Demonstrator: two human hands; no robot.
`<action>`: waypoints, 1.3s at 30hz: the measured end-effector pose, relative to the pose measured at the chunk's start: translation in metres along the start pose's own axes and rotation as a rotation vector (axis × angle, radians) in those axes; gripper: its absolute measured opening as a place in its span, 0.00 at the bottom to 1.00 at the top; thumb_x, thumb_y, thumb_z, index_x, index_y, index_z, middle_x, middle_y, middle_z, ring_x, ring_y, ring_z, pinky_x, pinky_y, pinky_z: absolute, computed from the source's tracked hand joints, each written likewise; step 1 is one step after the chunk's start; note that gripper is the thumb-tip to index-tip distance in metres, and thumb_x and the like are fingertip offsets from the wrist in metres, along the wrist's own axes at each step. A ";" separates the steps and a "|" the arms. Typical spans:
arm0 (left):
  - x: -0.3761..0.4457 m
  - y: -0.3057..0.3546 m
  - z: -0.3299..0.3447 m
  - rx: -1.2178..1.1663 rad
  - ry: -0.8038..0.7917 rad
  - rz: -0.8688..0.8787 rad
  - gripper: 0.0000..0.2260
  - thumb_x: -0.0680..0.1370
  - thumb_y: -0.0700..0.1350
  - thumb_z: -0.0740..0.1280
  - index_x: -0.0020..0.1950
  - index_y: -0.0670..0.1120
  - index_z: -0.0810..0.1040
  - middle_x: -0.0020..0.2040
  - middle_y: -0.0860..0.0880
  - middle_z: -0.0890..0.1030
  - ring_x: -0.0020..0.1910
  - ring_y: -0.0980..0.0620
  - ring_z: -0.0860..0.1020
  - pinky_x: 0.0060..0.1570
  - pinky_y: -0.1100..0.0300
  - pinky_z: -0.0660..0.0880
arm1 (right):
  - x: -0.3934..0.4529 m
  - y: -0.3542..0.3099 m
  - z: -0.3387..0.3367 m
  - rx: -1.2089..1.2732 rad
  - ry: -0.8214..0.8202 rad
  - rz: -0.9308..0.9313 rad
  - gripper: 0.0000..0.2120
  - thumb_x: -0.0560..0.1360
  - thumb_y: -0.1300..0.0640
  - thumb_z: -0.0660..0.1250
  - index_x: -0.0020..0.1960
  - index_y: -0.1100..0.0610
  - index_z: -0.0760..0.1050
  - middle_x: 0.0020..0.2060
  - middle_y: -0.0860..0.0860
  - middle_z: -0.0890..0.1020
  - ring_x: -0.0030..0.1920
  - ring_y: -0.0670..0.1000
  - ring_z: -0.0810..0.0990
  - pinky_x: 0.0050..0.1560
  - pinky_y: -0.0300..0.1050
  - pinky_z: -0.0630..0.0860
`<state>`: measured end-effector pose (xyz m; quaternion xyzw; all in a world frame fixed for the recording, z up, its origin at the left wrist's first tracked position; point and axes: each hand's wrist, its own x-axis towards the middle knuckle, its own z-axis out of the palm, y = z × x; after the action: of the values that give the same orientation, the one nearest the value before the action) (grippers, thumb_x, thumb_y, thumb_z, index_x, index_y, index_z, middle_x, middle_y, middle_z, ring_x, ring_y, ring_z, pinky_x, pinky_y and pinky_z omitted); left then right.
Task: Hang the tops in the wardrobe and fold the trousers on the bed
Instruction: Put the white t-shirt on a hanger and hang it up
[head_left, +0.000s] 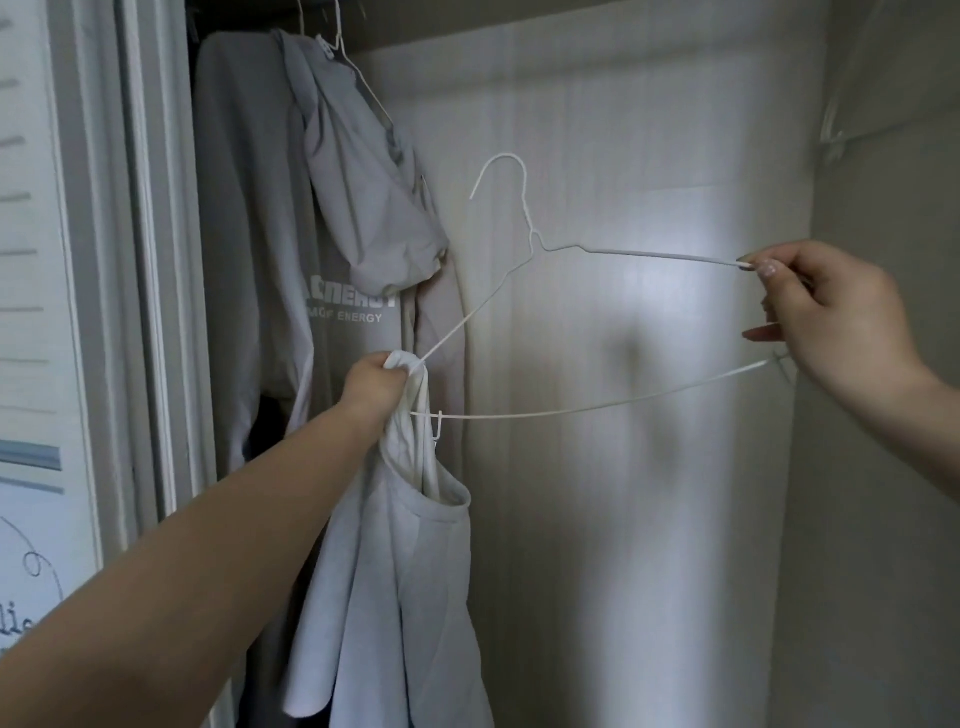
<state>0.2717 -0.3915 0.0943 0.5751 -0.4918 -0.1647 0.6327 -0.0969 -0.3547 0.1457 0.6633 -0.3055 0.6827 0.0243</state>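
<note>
1. Pale wood-grain wardrobe back panel (649, 467) fills the view in front of me, dim at the edges and brighter in the middle
2. My left hand (376, 387) is clenched around the shoulder strap of a light grey top (395, 597), bunching the fabric together with the left end of a white wire hanger (530, 244)
3. My right hand (836, 317) pinches the hanger's right end between thumb and forefinger, the other fingers loosely curled below; the lower bar of the hanger runs in behind this hand
4. Between my two hands the hanger is stretched out flat-on to me, hook pointing up and free of any rail, slightly tilted with its left arm sloping down to my left fist
5. The top droops from my left fist, its neckline open just under the hanger's lower bar and the rest of the cloth falling out of view at the bottom edge
6. Behind my left hand, at the wardrobe's left side, a grey hooded sweatshirt (291, 260) with white lettering on it hangs from another wire hanger (358, 73)
7. Further left stands the wardrobe's white door frame (140, 260)
</note>
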 end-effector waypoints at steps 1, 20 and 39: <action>-0.002 0.001 0.003 0.000 -0.016 0.007 0.11 0.78 0.37 0.60 0.53 0.44 0.80 0.49 0.43 0.80 0.51 0.44 0.78 0.55 0.52 0.75 | -0.002 -0.001 0.001 -0.004 -0.003 -0.002 0.08 0.80 0.57 0.60 0.48 0.50 0.77 0.32 0.45 0.74 0.31 0.40 0.76 0.30 0.28 0.76; -0.042 0.044 0.063 -0.389 -0.257 0.092 0.09 0.79 0.51 0.65 0.48 0.46 0.78 0.42 0.47 0.76 0.45 0.49 0.75 0.55 0.50 0.75 | -0.053 0.012 0.012 -0.088 -0.107 0.036 0.12 0.80 0.56 0.60 0.45 0.40 0.75 0.37 0.47 0.80 0.36 0.41 0.80 0.45 0.49 0.79; -0.049 0.044 0.078 -0.272 -0.249 0.166 0.11 0.79 0.50 0.66 0.39 0.46 0.74 0.36 0.47 0.74 0.38 0.49 0.74 0.43 0.53 0.73 | -0.141 -0.007 0.068 -0.478 -0.996 -0.233 0.36 0.75 0.44 0.65 0.77 0.51 0.53 0.74 0.47 0.61 0.59 0.50 0.76 0.52 0.35 0.67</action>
<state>0.1702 -0.3847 0.1012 0.4168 -0.5853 -0.2466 0.6503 -0.0168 -0.3272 0.0136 0.9109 -0.3508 0.1917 0.1019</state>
